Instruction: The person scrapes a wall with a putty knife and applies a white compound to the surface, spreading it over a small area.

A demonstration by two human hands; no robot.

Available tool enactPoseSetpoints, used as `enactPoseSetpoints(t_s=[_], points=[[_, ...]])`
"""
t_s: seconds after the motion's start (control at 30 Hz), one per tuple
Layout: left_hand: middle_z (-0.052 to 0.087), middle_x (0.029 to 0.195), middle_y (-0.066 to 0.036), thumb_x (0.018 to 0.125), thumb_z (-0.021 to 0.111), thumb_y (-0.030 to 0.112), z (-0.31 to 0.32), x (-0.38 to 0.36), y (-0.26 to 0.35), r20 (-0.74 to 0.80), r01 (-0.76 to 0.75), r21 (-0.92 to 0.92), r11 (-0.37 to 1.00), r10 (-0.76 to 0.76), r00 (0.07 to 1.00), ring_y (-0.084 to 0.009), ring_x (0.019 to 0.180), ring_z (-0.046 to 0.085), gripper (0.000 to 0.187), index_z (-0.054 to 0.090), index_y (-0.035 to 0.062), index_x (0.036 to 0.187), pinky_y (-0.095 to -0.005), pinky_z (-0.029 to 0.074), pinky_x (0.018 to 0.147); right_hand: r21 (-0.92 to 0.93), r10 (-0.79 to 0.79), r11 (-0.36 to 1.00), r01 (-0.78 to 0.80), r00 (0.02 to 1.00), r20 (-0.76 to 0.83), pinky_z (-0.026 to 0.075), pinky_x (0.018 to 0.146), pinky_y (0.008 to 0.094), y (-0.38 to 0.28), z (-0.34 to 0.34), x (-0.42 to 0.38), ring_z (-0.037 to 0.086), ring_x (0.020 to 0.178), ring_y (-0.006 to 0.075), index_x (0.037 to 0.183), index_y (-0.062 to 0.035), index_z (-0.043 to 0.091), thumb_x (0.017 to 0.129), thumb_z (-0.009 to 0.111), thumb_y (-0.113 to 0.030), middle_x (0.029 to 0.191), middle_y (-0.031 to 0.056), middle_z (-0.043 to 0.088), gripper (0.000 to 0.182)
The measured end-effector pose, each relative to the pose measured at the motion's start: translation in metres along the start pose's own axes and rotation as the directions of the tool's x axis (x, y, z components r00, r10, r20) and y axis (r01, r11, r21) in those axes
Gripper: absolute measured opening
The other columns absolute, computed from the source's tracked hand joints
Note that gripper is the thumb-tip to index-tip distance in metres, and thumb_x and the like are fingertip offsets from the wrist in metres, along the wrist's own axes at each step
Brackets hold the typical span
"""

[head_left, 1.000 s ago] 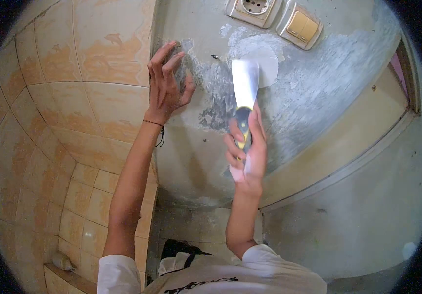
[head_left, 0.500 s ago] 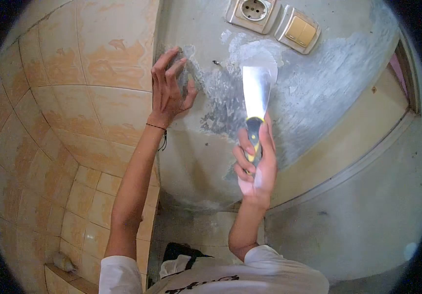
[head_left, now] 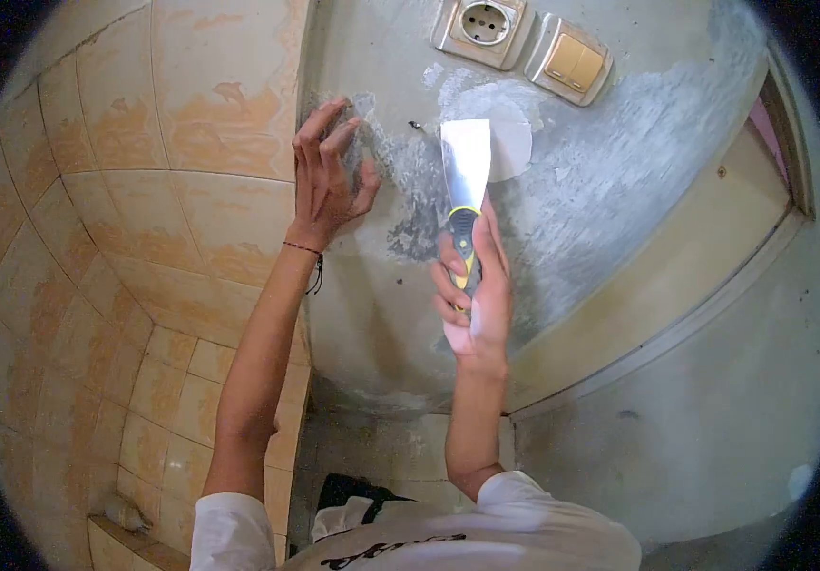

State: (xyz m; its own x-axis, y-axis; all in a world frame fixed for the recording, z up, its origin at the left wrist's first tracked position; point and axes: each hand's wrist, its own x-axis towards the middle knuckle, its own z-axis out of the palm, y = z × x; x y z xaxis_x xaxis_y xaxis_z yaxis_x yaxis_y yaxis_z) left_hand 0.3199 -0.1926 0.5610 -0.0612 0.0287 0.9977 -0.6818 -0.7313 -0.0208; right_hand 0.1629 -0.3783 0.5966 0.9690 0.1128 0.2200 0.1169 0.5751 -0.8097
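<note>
My right hand (head_left: 475, 285) is wrapped round the grey and yellow handle of a putty knife (head_left: 467, 164). The wide metal blade points up over the grey wall (head_left: 372, 314), just left of a pale smooth patch (head_left: 510, 143). Whether the blade touches the wall cannot be made out. My left hand (head_left: 329, 181) rests against the wall beside the tile edge, fingers spread and bent, holding nothing. Rough, dark scraped plaster (head_left: 415, 224) lies between the two hands.
Above the blade are a wall socket (head_left: 484, 24) and a double light switch (head_left: 574, 63). Orange-patterned tiles (head_left: 224, 124) cover the left wall. A door frame (head_left: 790, 152) stands at the right. Dark cloth (head_left: 348, 489) lies low near my shirt.
My right hand and the putty knife have moved left, uncovering more of the pale patch. My left hand has stayed almost in place.
</note>
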Motion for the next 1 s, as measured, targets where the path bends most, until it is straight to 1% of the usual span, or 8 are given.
enactPoseSetpoints(t_s=[0.17, 0.3, 0.4, 0.47, 0.53, 0.67, 0.73, 1.0], points=[[0.046, 0.144, -0.021, 0.083, 0.063, 0.011, -0.004, 0.005, -0.002, 0.003, -0.013, 0.018, 1.0, 0.013, 1.0, -0.0378, 0.133, 0.044, 0.056, 0.046, 0.007, 0.136, -0.0492, 0.034, 0.113, 0.053, -0.033, 0.998, 0.032, 0.999, 0.024, 0.02, 0.032, 0.0166, -0.004, -0.002, -0.027, 0.03, 0.044, 0.0038, 0.16, -0.0256, 0.029, 0.11, 0.043, -0.035, 0.074, -0.0011, 0.04, 0.053], [0.046, 0.144, -0.021, 0.083, 0.062, 0.01, -0.002, 0.003, 0.0, 0.01, -0.005, 0.017, 1.0, 0.004, 1.0, -0.038, 0.134, 0.043, 0.055, 0.046, 0.0063, 0.136, -0.0497, 0.034, 0.112, 0.017, -0.022, 1.0, 0.021, 0.999, 0.025, 0.019, 0.032, 0.0167, 0.008, -0.004, 0.003, 0.029, 0.043, 0.0036, 0.161, -0.026, 0.028, 0.109, 0.044, -0.037, 0.076, -0.0007, 0.041, 0.055], [0.046, 0.144, -0.021, 0.083, 0.062, 0.01, -0.003, 0.005, 0.0, 0.01, -0.006, 0.011, 1.0, 0.006, 1.0, -0.038, 0.134, 0.043, 0.055, 0.046, 0.006, 0.135, -0.05, 0.034, 0.112, 0.059, -0.026, 0.998, 0.025, 1.0, 0.018, 0.019, 0.033, 0.0168, -0.005, 0.008, -0.015, 0.029, 0.044, 0.0037, 0.16, -0.0257, 0.028, 0.109, 0.045, -0.037, 0.076, -0.0004, 0.041, 0.055], [0.046, 0.144, -0.021, 0.083, 0.062, 0.009, -0.004, 0.006, 0.0, 0.014, -0.004, 0.007, 1.0, 0.004, 1.0, -0.0382, 0.134, 0.043, 0.055, 0.046, 0.0058, 0.135, -0.0501, 0.034, 0.112, 0.022, -0.039, 0.999, 0.039, 0.999, 0.002, 0.019, 0.033, 0.0168, -0.005, 0.006, -0.024, 0.03, 0.044, 0.0038, 0.161, -0.0255, 0.028, 0.109, 0.045, -0.037, 0.076, -0.0003, 0.041, 0.055], [0.045, 0.144, -0.021, 0.083, 0.062, 0.009, -0.003, 0.005, 0.0, 0.007, -0.007, 0.008, 1.0, 0.007, 1.0, -0.0382, 0.133, 0.043, 0.054, 0.046, 0.0056, 0.134, -0.0499, 0.034, 0.112, 0.027, -0.03, 0.999, 0.032, 0.998, -0.063, 0.019, 0.033, 0.0167, -0.001, 0.002, -0.026, 0.03, 0.044, 0.004, 0.161, -0.0243, 0.028, 0.109, 0.045, -0.037, 0.076, -0.0005, 0.04, 0.056], [0.046, 0.144, -0.02, 0.083, 0.062, 0.009, -0.001, 0.003, 0.001, 0.0, 0.004, 0.008, 1.0, -0.004, 1.0, -0.0374, 0.133, 0.043, 0.054, 0.046, 0.0064, 0.134, -0.0496, 0.034, 0.112, -0.017, -0.066, 0.998, 0.065, 0.995, -0.07, 0.019, 0.033, 0.0169, 0.005, 0.0, -0.008, 0.03, 0.043, 0.004, 0.161, -0.0247, 0.028, 0.109, 0.045, -0.037, 0.076, -0.0003, 0.04, 0.056], [0.046, 0.144, -0.02, 0.082, 0.062, 0.01, -0.001, 0.003, 0.0, 0.001, -0.001, 0.011, 1.0, 0.001, 1.0, -0.0372, 0.134, 0.043, 0.055, 0.046, 0.0069, 0.135, -0.0495, 0.034, 0.112, 0.037, -0.084, 0.996, 0.085, 0.996, -0.038, 0.019, 0.033, 0.0166, -0.001, 0.0, -0.014, 0.03, 0.044, 0.004, 0.161, -0.0248, 0.028, 0.109, 0.045, -0.036, 0.075, -0.0003, 0.04, 0.055], [0.046, 0.145, -0.019, 0.083, 0.063, 0.011, 0.0, 0.002, -0.002, 0.0, 0.0, 0.007, 1.0, 0.0, 1.0, -0.0369, 0.134, 0.043, 0.056, 0.045, 0.0076, 0.136, -0.0488, 0.034, 0.113, 0.03, -0.06, 0.998, 0.061, 0.997, -0.041, 0.018, 0.031, 0.0169, -0.002, -0.003, -0.006, 0.029, 0.042, 0.004, 0.16, -0.0246, 0.031, 0.11, 0.044, -0.035, 0.075, -0.0015, 0.04, 0.053]])
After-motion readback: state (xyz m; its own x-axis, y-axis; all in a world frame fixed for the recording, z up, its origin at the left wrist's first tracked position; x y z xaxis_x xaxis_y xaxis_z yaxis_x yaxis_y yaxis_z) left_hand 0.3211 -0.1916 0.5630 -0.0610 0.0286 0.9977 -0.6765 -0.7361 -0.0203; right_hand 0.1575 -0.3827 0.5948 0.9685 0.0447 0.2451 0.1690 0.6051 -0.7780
